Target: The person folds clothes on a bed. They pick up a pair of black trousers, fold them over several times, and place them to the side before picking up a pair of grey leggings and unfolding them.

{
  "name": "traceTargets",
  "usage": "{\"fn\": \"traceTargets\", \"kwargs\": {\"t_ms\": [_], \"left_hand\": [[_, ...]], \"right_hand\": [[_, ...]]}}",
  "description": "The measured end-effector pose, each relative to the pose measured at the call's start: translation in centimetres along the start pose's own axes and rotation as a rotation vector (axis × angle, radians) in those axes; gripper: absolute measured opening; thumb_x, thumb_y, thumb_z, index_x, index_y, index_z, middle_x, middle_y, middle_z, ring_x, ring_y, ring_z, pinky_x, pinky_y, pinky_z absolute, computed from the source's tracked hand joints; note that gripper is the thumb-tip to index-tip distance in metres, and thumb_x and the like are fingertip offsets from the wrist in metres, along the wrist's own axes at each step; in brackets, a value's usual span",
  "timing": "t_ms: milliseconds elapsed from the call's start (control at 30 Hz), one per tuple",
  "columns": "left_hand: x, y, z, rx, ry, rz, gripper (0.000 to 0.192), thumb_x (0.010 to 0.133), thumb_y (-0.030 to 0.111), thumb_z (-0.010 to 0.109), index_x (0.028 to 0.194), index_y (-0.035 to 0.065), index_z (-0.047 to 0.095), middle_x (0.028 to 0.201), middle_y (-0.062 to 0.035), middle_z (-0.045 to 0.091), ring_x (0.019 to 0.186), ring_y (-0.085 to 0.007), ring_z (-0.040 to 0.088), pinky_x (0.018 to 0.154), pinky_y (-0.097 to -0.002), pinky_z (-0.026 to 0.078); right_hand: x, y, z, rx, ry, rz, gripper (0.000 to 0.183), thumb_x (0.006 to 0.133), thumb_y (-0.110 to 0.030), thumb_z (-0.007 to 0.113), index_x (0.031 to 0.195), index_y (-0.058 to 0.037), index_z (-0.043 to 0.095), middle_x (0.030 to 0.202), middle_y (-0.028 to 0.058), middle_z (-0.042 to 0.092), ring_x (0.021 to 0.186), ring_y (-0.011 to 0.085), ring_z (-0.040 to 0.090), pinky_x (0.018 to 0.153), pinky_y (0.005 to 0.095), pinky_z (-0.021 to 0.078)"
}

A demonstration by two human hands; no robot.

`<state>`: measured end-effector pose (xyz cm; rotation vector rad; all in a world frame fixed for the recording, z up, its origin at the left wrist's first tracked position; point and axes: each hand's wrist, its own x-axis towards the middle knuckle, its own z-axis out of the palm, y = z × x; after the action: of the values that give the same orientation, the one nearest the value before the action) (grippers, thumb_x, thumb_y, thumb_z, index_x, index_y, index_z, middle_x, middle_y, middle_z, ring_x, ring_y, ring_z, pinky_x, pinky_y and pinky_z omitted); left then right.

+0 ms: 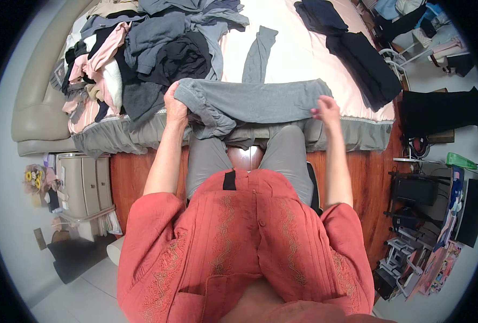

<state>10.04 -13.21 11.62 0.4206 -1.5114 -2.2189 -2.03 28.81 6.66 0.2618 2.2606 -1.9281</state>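
A grey knit garment [263,101] lies stretched sideways across the near edge of the bed, above my knees. Its gathered left end is gripped by my left hand [176,105]. My right hand [327,109] is at the garment's right end, fingers bent; whether they pinch the cloth I cannot tell. A narrow grey sleeve or leg [259,56] extends from behind the garment toward the far side of the bed. The garment's lower left part hangs in folds over the bed's edge.
Heaped clothes [158,44] cover the bed's left side. Folded dark garments [364,68] lie along its right side. A bedside cabinet [87,183] stands at left on the wooden floor [136,177]. At right are a clothes rack [414,56] and a black folding frame [416,191].
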Motion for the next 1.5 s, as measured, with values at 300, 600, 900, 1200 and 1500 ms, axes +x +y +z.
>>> {"fn": "traceTargets", "kwargs": {"t_ms": [300,600,900,1200,1500], "left_hand": [[-2.6,2.8,6.3,0.505,-0.185,0.194,0.017,0.073,0.001,0.064,0.090,-0.0011,0.067,0.082,-0.0041,0.068,0.077,-0.0110,0.061,0.071,-0.0269,0.049],[-3.1,3.1,10.7,0.611,-0.470,0.254,0.065,0.075,0.031,0.075,0.130,0.0058,0.052,0.119,-0.0194,0.061,0.105,-0.0258,0.062,0.092,-0.0348,0.046],[-5.0,-4.7,0.6,0.600,-0.654,-0.541,0.013,0.086,0.010,0.060,0.095,0.0008,0.063,0.073,-0.0057,0.066,0.060,-0.0111,0.063,0.051,-0.0242,0.051],[3.2,14.8,9.8,-0.306,-0.429,0.158,0.030,0.096,0.017,0.042,0.115,-0.0002,0.057,0.111,-0.0146,0.064,0.102,-0.0233,0.062,0.090,-0.0408,0.050],[3.3,13.4,11.9,0.182,-0.316,0.147,0.019,0.094,0.018,0.051,0.101,0.0046,0.062,0.089,-0.0013,0.066,0.077,-0.0122,0.063,0.067,-0.0279,0.052]], "right_hand": [[-10.5,-8.7,13.7,-0.418,-0.616,-0.544,0.031,0.081,-0.022,0.071,0.103,-0.0004,0.065,0.087,0.0095,0.069,0.077,0.0136,0.064,0.069,0.0289,0.0520],[-10.4,-13.3,12.4,0.663,-0.513,0.042,0.024,0.090,-0.012,0.057,0.111,0.0008,0.058,0.100,0.0084,0.066,0.087,0.0167,0.065,0.077,0.0317,0.0539],[-6.7,-15.7,5.7,0.687,-0.443,-0.099,0.019,0.087,-0.008,0.062,0.104,-0.0002,0.063,0.096,0.0075,0.067,0.086,0.0169,0.065,0.080,0.0292,0.0517],[-3.8,-19.9,2.5,-0.303,0.327,-0.578,0.040,0.071,-0.011,0.068,0.109,-0.0054,0.061,0.090,0.0129,0.067,0.081,0.0183,0.065,0.072,0.0306,0.0509],[-3.8,-16.8,0.9,-0.764,0.257,-0.776,0.034,0.071,-0.004,0.054,0.102,-0.0063,0.066,0.104,0.0183,0.064,0.098,0.0337,0.062,0.087,0.0385,0.0484]]}}
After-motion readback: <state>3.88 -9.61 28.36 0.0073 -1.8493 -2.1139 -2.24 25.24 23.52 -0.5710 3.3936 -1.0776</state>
